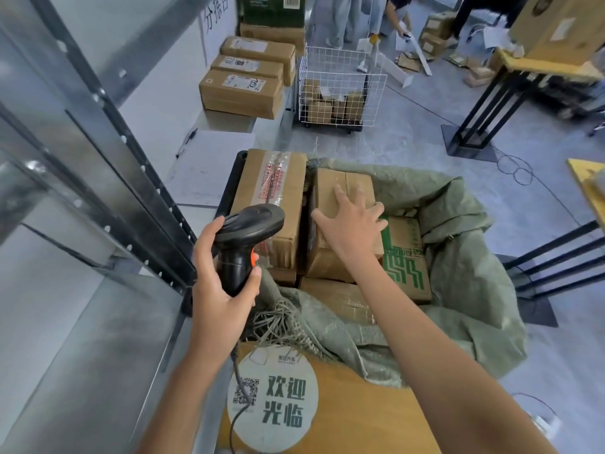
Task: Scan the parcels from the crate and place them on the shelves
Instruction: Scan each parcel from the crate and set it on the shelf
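Left hand (216,283): we grip the scanner (244,237), fingers curled round its handle.
Right hand (352,221): fingers spread on the box (330,198).
Next: lift it squarely, label toward scanner.

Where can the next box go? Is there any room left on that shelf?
There is bare room on the grey shelf, between the three brown parcels at the far end and the sheet of paper with the pen. The sack-lined crate is crowded: boxes sit tight together under the right hand. The left hand holds the scanner.
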A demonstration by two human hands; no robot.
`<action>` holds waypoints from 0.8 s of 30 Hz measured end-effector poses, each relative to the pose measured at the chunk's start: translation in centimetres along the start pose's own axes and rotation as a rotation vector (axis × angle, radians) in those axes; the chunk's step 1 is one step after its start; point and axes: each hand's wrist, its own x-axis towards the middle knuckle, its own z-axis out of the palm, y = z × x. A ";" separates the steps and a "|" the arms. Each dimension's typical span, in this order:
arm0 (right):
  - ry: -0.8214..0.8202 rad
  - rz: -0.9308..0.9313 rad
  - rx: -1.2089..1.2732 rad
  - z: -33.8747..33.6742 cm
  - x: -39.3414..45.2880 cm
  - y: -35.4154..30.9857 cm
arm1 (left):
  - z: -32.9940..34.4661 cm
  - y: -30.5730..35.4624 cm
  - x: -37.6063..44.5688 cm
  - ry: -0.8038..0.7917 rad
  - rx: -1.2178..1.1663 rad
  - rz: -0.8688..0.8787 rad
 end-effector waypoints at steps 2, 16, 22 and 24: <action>-0.014 -0.017 -0.026 0.6 0.0 -0.6 | 0.3 0.6 -0.5 0.033 0.008 0.009; 0.029 -0.054 -0.020 3.2 -0.6 -3.0 | 1.6 1.2 -1.1 0.135 0.035 -0.030; -0.010 -0.079 -0.046 3.0 -0.5 -2.7 | 1.5 1.3 -0.6 0.117 0.066 -0.006; -0.014 -0.092 -0.046 2.8 -0.4 -2.7 | 1.2 1.5 -0.4 0.117 0.073 0.014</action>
